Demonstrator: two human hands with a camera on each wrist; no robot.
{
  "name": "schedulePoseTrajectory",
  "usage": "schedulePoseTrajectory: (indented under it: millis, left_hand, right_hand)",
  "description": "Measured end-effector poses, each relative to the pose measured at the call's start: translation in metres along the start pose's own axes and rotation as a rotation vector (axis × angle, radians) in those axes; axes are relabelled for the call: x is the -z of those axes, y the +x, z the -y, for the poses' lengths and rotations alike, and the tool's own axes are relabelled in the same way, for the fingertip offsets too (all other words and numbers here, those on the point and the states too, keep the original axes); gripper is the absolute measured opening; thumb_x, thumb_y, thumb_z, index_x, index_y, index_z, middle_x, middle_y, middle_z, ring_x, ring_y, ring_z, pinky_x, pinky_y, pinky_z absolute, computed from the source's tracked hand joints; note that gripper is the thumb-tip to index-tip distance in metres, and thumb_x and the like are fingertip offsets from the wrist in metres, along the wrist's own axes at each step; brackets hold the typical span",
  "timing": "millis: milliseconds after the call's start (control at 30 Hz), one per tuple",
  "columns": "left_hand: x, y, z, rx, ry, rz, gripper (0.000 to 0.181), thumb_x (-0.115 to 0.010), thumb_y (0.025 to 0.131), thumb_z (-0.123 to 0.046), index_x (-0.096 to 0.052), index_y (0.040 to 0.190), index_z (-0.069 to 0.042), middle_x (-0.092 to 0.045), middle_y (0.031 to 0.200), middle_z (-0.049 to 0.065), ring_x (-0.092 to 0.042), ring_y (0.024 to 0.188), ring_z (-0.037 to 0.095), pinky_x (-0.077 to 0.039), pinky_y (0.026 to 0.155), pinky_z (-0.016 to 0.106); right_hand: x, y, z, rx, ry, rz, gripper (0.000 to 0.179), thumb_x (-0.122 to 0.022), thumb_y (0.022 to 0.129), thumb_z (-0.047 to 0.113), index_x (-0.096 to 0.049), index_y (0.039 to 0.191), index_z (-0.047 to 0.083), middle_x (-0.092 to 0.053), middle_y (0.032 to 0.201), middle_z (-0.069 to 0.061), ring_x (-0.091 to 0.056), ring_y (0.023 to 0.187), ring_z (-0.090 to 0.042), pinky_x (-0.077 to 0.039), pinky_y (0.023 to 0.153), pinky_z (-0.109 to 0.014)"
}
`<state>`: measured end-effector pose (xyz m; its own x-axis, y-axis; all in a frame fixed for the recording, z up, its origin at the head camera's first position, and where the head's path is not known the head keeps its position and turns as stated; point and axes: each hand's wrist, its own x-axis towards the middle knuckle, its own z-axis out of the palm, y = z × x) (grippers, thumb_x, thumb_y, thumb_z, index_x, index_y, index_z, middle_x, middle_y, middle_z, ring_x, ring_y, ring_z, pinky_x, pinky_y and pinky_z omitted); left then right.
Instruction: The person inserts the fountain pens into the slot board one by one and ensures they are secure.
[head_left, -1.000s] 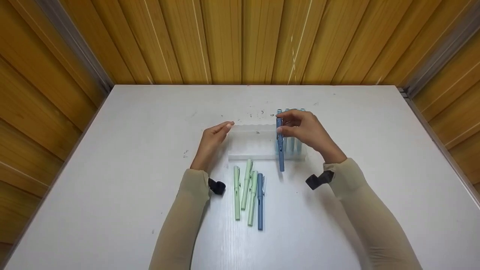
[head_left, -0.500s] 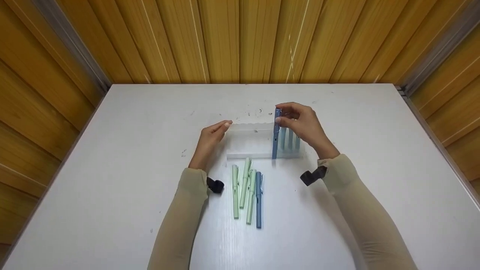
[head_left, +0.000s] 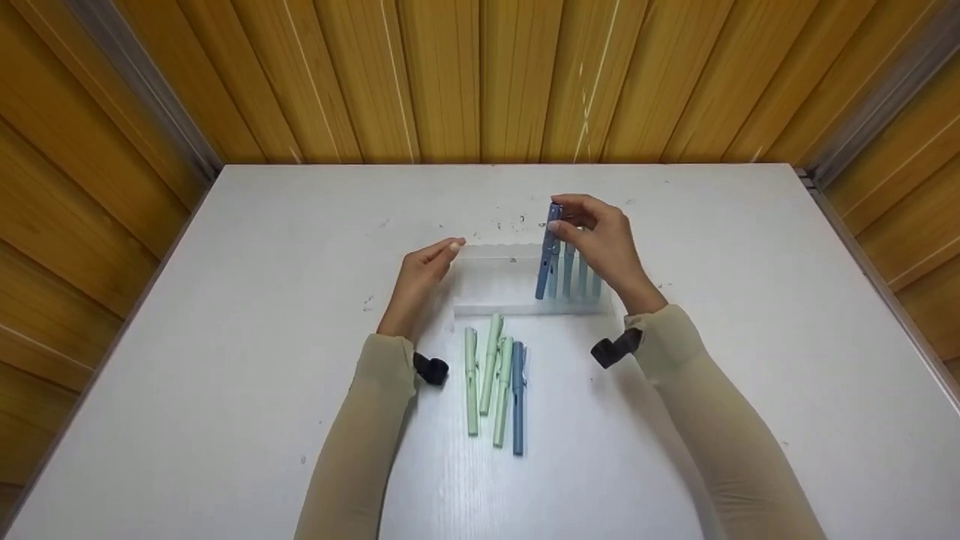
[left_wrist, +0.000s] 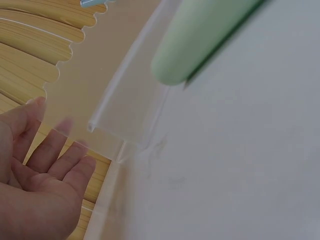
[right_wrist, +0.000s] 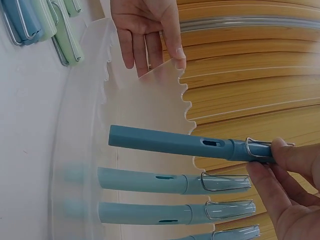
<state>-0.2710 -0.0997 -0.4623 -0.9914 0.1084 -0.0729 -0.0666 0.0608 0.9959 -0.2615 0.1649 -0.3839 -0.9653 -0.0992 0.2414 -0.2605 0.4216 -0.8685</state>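
My right hand (head_left: 606,238) pinches a dark blue pen (right_wrist: 170,143) by its clip end, between thumb and fingers. The pen's other end hangs over a translucent pen rack (head_left: 495,283) with a scalloped upper edge. Several light blue pens (right_wrist: 142,181) stand side by side in the rack, right by the held one. At the rack's left end, my left hand (head_left: 426,276) grips the upper corner, thumb at the scalloped edge (left_wrist: 57,67) and fingers behind the see-through panel. The right wrist view shows a gap between the held pen and its nearest light blue neighbour.
In front of the rack, three light green pens (head_left: 471,382) and another dark blue pen (head_left: 518,399) lie on the white table (head_left: 225,360). Yellow wood-look panels (head_left: 450,82) rise behind the table. Small dark cameras (head_left: 616,349) sit on both wrists.
My right hand has carried the dark blue pen away from me and slightly left, from in front of the rack to over it. The left hand stays at the rack's corner.
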Motion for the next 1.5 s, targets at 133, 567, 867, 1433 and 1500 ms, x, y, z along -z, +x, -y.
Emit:
schedulePoseTrajectory:
  millis: [133, 567, 867, 1433, 1500]
  left_hand:
    - [0.000, 0.002, 0.000, 0.000, -0.001, -0.005, 0.039, -0.060, 0.094, -0.040, -0.064, 0.126, -0.017, -0.054, 0.140, -0.001, -0.044, 0.136, 0.018, -0.036, 0.113, 0.034]
    - [-0.001, 0.004, 0.001, 0.035, 0.027, -0.029, 0.039, -0.061, 0.093, -0.043, -0.066, 0.124, -0.021, -0.057, 0.138, -0.004, -0.047, 0.133, 0.016, -0.038, 0.112, 0.033]
    - [-0.002, 0.002, 0.001, 0.035, 0.028, -0.027, 0.040, -0.061, 0.092, -0.044, -0.066, 0.124, -0.021, -0.057, 0.138, -0.004, -0.047, 0.134, 0.016, -0.037, 0.112, 0.034]
    - [-0.001, 0.002, 0.001, 0.024, -0.005, -0.022, 0.036, -0.061, 0.094, -0.041, -0.066, 0.123, -0.021, -0.056, 0.138, -0.005, -0.046, 0.134, 0.015, -0.037, 0.112, 0.032]
    - [-0.001, 0.002, 0.001, 0.018, 0.002, -0.023, 0.036, -0.061, 0.094, -0.041, -0.066, 0.123, -0.021, -0.057, 0.137, -0.006, -0.046, 0.134, 0.015, -0.037, 0.112, 0.033]
  right_hand:
    - [-0.001, 0.000, -0.001, 0.029, 0.003, -0.009, 0.038, -0.069, 0.089, 0.010, -0.061, 0.127, 0.009, -0.065, 0.112, -0.011, -0.065, 0.098, -0.015, -0.056, 0.083, -0.019]
    - [-0.006, 0.000, -0.006, -0.018, -0.006, 0.001, 0.039, -0.068, 0.089, 0.010, -0.061, 0.127, 0.012, -0.066, 0.113, -0.007, -0.064, 0.097, -0.014, -0.055, 0.084, -0.021]
    - [-0.009, -0.001, -0.011, -0.043, -0.043, 0.010, 0.038, -0.068, 0.089, 0.010, -0.062, 0.127, 0.012, -0.065, 0.113, -0.007, -0.063, 0.098, -0.016, -0.055, 0.083, -0.020]
    - [-0.011, -0.003, -0.012, -0.049, -0.065, 0.022, 0.039, -0.069, 0.090, 0.014, -0.061, 0.128, 0.011, -0.065, 0.114, -0.007, -0.062, 0.100, -0.017, -0.054, 0.081, -0.019]
    - [-0.011, -0.004, -0.012, -0.049, -0.072, 0.026, 0.039, -0.069, 0.090, 0.014, -0.062, 0.128, 0.011, -0.065, 0.114, -0.006, -0.061, 0.101, -0.017, -0.054, 0.083, -0.021]
